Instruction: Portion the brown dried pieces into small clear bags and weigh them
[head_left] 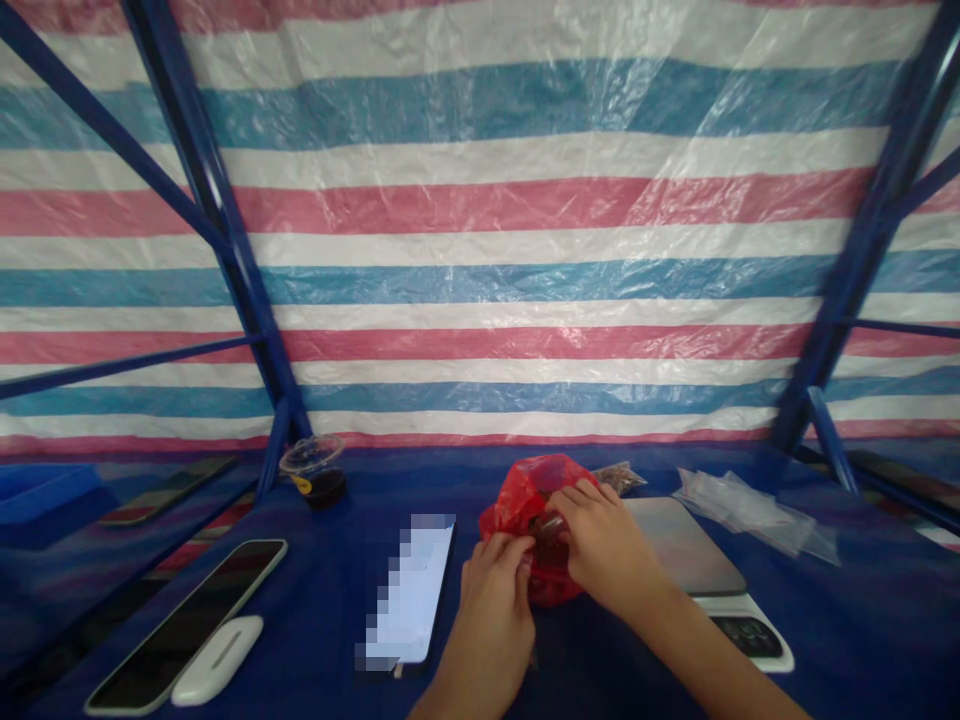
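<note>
A crumpled red plastic bag (536, 485) stands on the blue table, its mouth facing me. My left hand (495, 600) is at the bag's near left edge, thumb and fingers pinched together. A bit of clear plastic shows by those fingertips, but what they grip is unclear. From the right, my right hand (604, 540) reaches over the bag's mouth with curled fingers. Something brownish and shiny shows beneath them, too hidden to name. Right of the bag lies a digital scale (686, 550) with a metal plate, partly covered by my right forearm.
Behind the bag is a small clear packet (619, 477) of brown bits. Clear plastic bags (750, 508) lie at right. A lit phone (412, 590), a dark phone (187, 625), a white case (217, 660) and a lidded cup (319, 475) of dark liquid are at left. Blue posts (225, 220) flank the table.
</note>
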